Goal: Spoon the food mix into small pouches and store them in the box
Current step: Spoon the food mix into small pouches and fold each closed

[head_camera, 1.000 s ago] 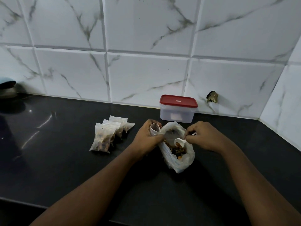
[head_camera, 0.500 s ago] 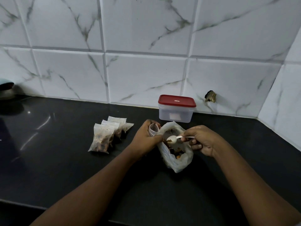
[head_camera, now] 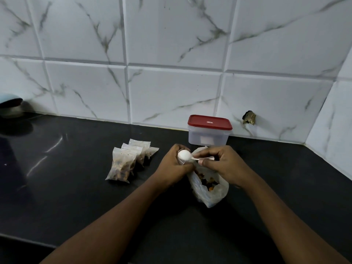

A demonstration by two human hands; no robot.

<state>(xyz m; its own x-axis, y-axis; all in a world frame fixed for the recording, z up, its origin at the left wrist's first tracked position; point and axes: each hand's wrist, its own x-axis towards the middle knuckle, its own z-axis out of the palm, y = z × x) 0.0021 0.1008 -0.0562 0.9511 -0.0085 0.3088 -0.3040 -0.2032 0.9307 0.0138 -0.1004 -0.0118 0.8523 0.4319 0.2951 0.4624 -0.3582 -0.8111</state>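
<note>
My left hand (head_camera: 174,163) grips a small clear pouch, mostly hidden inside my fingers. My right hand (head_camera: 225,164) pinches the handle of a white plastic spoon (head_camera: 184,155), whose bowl is turned over above the pouch's mouth. Below my hands a larger clear bag (head_camera: 211,189) of brown and orange food mix lies open on the black counter (head_camera: 76,187). Several filled pouches (head_camera: 123,164) lie in a pile to the left. A clear box with a red lid (head_camera: 209,130) stands shut against the wall behind my hands.
White marble-patterned tiles cover the wall behind and to the right. A hole with a brown fitting (head_camera: 249,117) sits in the wall right of the box. A dark rounded object (head_camera: 10,107) stands at the far left edge.
My right hand lifted the spoon out of the big bag, carried it left to the pouch in my left hand, and turned its bowl over.
</note>
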